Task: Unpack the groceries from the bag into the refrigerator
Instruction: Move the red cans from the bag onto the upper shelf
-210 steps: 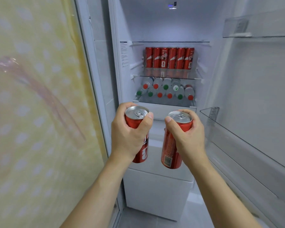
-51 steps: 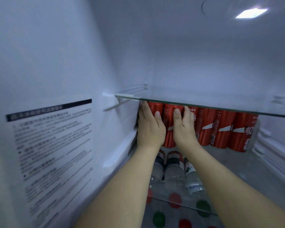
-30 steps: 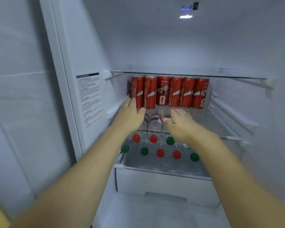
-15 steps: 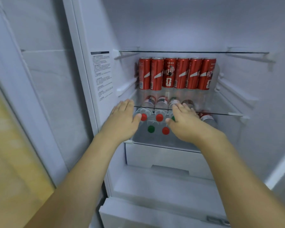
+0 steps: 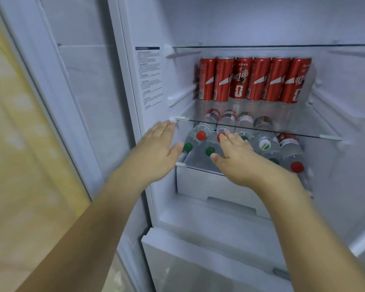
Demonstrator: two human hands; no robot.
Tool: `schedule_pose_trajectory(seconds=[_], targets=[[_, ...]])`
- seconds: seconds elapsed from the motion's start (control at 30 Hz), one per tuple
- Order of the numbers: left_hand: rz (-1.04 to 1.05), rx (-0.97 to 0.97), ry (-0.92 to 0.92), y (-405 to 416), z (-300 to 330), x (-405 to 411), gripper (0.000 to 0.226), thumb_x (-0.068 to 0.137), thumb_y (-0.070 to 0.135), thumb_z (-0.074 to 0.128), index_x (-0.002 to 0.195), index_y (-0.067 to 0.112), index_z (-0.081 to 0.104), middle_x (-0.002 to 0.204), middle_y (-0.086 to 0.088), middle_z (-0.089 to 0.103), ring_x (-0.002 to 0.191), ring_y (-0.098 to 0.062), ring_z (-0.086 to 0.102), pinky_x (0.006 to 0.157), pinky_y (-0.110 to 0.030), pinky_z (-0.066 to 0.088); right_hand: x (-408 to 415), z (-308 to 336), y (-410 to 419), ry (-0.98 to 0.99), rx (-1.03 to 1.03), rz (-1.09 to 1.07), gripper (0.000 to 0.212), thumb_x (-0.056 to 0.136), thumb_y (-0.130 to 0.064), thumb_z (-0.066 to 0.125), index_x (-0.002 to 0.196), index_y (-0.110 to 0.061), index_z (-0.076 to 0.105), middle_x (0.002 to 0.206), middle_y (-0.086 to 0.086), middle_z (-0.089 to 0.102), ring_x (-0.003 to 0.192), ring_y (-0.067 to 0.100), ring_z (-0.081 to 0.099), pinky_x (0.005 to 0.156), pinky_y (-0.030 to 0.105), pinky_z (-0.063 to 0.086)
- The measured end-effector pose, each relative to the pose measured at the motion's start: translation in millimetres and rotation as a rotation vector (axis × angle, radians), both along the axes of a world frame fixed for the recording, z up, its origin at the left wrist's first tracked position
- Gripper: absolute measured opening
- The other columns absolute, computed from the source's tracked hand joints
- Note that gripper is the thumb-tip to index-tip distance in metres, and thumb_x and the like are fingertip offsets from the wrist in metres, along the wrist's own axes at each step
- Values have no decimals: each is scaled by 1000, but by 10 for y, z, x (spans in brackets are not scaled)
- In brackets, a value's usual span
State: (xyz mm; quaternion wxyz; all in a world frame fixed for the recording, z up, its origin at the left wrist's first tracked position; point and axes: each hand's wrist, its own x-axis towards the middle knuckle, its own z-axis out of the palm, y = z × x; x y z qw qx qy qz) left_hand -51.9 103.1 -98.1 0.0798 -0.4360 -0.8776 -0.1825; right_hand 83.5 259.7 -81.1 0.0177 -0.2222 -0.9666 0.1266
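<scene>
The refrigerator stands open in front of me. Several red cans (image 5: 255,80) stand in a row at the back of a glass shelf (image 5: 316,127). Under that shelf, several clear water bottles (image 5: 268,144) with red and green caps lie on their sides. My left hand (image 5: 156,152) hovers in front of the shelf's left corner, fingers straight, holding nothing. My right hand (image 5: 234,159) is held flat in front of the bottles, also empty. The grocery bag is out of view.
A white drawer (image 5: 200,184) sits below the bottles, and a second drawer (image 5: 198,262) lies lower. A printed label (image 5: 149,77) is on the fridge's left inner wall. A higher glass shelf (image 5: 272,47) spans the top. A yellow patterned surface (image 5: 19,165) fills the left.
Both hands let go of the cans on the shelf and have drawn back out of the fridge, empty. The view has pulled back and shifted slightly.
</scene>
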Motion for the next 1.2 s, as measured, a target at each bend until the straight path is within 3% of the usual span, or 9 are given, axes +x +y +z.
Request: schedule_pose_trajectory(seconds=[0.13,0.6,0.97,1.2], targets=[[37,-31,33,-266,-4,120,73,94,50,21,156,11,13,163,-5,12,151,-18,5,122,-30,0,-61,-87,-135,18,-36,66,64,105,-37,29,155,-11,-1,163,5,-10,149,20,-10,119,35,-6],[231,-41,33,-1069,127,366,61,104,38,31,156,11,10,164,-3,7,151,-17,-2,121,-30,-6,-148,21,-824,23,-53,283,62,105,-31,30,155,-9,1,163,6,-9,149,20,-10,118,33,-7],[537,-54,90,-1914,399,782,64,103,41,28,156,12,7,164,-2,2,151,-16,-4,121,-32,-4,-237,82,-1473,-85,-50,587,65,105,-33,29,154,-12,-8,162,3,-16,148,16,-14,117,29,-7],[612,-79,87,-2338,448,1123,63,103,42,25,156,14,6,165,-1,1,151,-14,-4,121,-32,-3,-189,201,-1924,-63,-62,686,66,106,-34,29,154,-12,-10,161,2,-18,148,15,-16,117,30,-9]])
